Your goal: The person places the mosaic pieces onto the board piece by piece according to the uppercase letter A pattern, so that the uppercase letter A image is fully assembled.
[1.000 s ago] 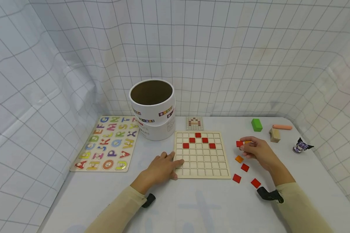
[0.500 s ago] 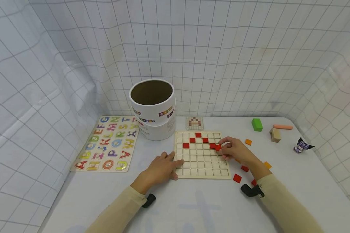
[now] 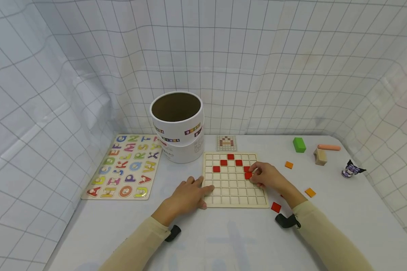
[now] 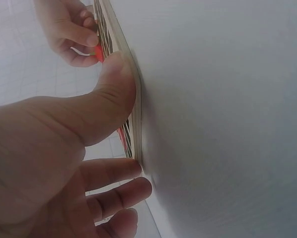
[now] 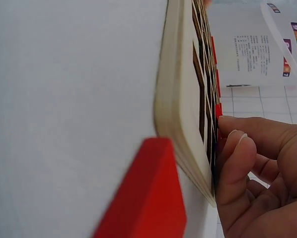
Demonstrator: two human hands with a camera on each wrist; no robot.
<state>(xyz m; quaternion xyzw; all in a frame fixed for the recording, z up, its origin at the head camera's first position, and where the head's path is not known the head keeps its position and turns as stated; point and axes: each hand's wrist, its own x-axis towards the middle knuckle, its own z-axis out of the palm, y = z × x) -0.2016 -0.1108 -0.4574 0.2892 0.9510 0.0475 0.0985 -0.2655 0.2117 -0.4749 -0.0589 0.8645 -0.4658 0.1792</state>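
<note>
A wooden grid board [image 3: 228, 192] lies flat on the table, with several red square tiles [image 3: 230, 157] set in its cells in a peaked shape. My left hand [image 3: 188, 194] rests on the board's left edge, thumb and fingers fairly straight; in the left wrist view the thumb [image 4: 113, 89] lies against the rim. At the board's right side my right hand [image 3: 268, 176] pinches a red tile [image 3: 248, 175] between thumb and fingers, at the cell just below another red tile [image 3: 247, 169]. Whether this tile sits fully in its cell I cannot tell.
Loose orange tiles [image 3: 289, 165] and a red tile [image 3: 276, 207] lie right of the board. Farther right are a green block [image 3: 299, 145], a wooden block [image 3: 320, 157], a pink stick [image 3: 329, 147] and a small figure [image 3: 351, 169]. Behind stand a white bucket [image 3: 181, 148], pattern card [image 3: 226, 143] and letter board [image 3: 121, 168].
My right hand has carried a red tile leftward from the loose tiles to a cell on the board's right side. An orange tile now lies where that hand was. The left hand stays put.
</note>
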